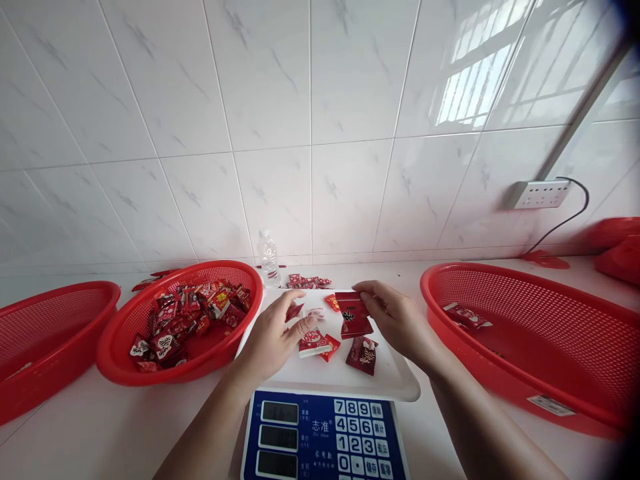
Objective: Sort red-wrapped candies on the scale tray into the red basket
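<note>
Fingers (370,288) of the right hand (400,320) are clamped on a dark red packet (355,319) over the white tray (320,378) of a scale (323,408). Left hand (273,337) has thumb and index finger apart, just beside a red-and-white packet (313,343); contact cannot be confirmed. Red basket (113,353) holding packets (173,320) stands left.

We count three red baskets (540,313), one scale (325,460), three scale displays (278,437), one plastic bottle (269,257) and one socket strip (541,195). We cannot count the heaped packets (167,345) exactly; dozens show.
</note>
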The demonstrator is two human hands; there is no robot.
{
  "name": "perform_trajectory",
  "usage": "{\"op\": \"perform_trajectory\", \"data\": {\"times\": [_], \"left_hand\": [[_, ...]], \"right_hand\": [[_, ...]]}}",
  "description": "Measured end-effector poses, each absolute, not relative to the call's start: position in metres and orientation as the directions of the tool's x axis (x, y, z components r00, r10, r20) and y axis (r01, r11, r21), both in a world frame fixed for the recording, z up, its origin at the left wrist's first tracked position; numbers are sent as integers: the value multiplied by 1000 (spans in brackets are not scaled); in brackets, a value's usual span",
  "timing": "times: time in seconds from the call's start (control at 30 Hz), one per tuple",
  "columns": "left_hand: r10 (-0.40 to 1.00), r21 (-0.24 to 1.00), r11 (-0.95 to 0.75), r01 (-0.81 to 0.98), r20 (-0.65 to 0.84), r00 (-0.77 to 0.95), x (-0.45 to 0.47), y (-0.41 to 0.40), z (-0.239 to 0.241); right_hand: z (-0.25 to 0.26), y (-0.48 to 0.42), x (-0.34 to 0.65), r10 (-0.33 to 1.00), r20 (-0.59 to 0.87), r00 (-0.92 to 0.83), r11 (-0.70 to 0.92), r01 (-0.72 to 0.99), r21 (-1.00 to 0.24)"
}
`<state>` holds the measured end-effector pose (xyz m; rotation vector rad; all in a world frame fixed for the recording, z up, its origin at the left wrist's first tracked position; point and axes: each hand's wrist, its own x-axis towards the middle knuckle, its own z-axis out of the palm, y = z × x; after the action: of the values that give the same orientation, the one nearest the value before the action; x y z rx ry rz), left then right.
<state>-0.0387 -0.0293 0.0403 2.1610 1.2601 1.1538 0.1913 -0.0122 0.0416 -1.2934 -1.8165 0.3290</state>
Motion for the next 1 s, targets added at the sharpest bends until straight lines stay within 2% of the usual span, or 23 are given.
{"op": "perform_trajectory", "data": {"times": [0.1,0.2,0.33,0.43,0.53,0.6,0.67,0.73,0.8,0.9,1.0], "left_hand": [[874,739,-483,470,444,200,-37,-35,45],[875,789,-480,385,396,279,-33,-45,48],[854,844,-452,290,315,415,-24,-57,50],[860,873,-403,274,259,441,-17,-62,50],[867,908,-363,207,248,433,-15,-62,51],[883,930,-342,135,269,383,-17,-59,52],[913,946,-321,38,299,278,-22,-55,52],[931,940,-330,-88,339,132,-29,-50,53],[925,905,-378,-194,379,-36,-35,-47,55],[886,846,-454,-280,398,-237,-41,-44,61],[874,822,-470,-322,383,-298,-43,-44,65]], "right_hand": [[43,-19,186,859,506,-74,453,569,-687],[43,-31,176,833,544,-104,522,474,-709],[40,-46,161,775,593,-219,627,385,-677],[39,-53,153,717,640,-277,696,337,-634],[41,-54,154,731,611,-304,682,315,-659],[45,-52,161,769,562,-306,640,352,-683],[49,-49,173,802,509,-312,596,472,-650],[52,-45,185,828,411,-381,559,620,-551],[54,-42,194,846,239,-477,532,721,-444],[53,-37,196,862,12,-507,476,801,-364],[48,-32,190,863,-50,-502,458,821,-342]]}}
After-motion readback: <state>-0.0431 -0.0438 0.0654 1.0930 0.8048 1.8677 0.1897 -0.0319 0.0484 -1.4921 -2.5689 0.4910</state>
